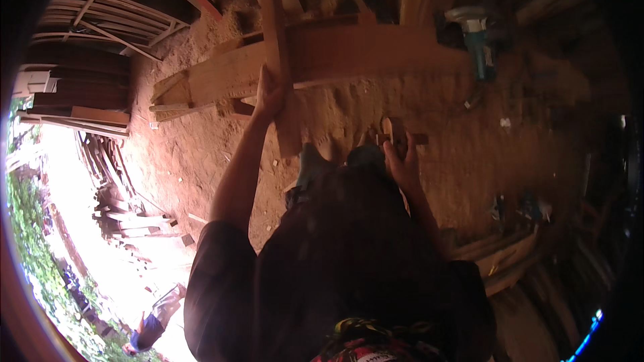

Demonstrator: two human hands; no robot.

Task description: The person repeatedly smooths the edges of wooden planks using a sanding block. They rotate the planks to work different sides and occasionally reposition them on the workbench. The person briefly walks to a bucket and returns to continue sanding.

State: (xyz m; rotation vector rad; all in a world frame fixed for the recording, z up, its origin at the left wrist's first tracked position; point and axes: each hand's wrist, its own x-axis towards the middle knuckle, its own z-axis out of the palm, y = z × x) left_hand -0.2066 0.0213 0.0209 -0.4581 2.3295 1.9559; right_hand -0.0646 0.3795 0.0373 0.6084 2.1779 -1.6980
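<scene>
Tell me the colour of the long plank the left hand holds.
The long plank is brown, with a reddish tint; it shows best in the head view.

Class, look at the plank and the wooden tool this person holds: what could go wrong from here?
The plank might slip or swing, since only the left hand holds it, and its near end is close to the legs.

The wooden tool might drop, as the right hand alone holds it.

The saw near the wide board's right end might get knocked if the plank swings that way.
</scene>
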